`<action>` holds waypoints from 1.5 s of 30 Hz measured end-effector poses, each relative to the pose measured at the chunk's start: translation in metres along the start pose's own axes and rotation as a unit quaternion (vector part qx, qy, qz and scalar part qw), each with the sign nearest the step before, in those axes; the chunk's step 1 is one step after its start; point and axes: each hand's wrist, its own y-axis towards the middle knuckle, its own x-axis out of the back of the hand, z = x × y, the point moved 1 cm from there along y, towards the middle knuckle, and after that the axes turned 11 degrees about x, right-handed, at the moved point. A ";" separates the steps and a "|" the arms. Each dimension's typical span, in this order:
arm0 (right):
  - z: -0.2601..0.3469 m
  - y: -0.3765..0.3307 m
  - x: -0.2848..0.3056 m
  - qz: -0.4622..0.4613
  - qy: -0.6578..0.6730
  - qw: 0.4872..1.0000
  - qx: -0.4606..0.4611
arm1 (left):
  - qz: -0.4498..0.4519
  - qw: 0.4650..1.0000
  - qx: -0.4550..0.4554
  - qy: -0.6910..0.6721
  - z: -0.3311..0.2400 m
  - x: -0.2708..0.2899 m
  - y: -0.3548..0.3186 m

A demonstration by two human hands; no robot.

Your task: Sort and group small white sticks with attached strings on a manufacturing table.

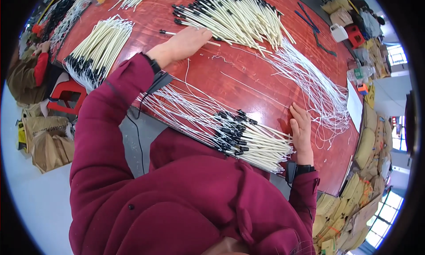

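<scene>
My left hand (pixel 188 42) is at the far middle of the red table, back up, fingers together over a thin cream stick (pixel 214 43) with a black end. The stick shows on both sides of the hand; my thumb is hidden. My right hand (pixel 302 124) rests at the right, fingers apart, its fingertips by the end of a thin white cord (pixel 254 89). Just left of that hand lies a near bundle of cream sticks (pixel 268 144) with black caps and long white cords. A large fanned pile of similar sticks (pixel 239 18) is beyond my left hand.
Another stick bundle (pixel 102 40) lies at the table's left, and loose white cords (pixel 316 84) spread at the right. Dark straps (pixel 312 25) lie far right. A red stool (pixel 68 94) stands left, near another person's red sleeve (pixel 41 69). Sacks (pixel 345 210) line the right side.
</scene>
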 end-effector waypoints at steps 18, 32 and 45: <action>0.004 0.002 0.001 -0.006 0.015 1.000 -0.017 | 0.107 0.970 0.113 -0.185 -0.061 0.013 -0.044; 0.004 0.002 -0.001 -0.019 0.023 0.999 -0.032 | 0.108 0.975 0.109 -0.162 -0.061 0.011 -0.040; 0.008 0.007 -0.004 -0.034 0.044 0.998 -0.028 | 0.079 0.996 -0.005 -0.052 -0.098 -0.010 -0.012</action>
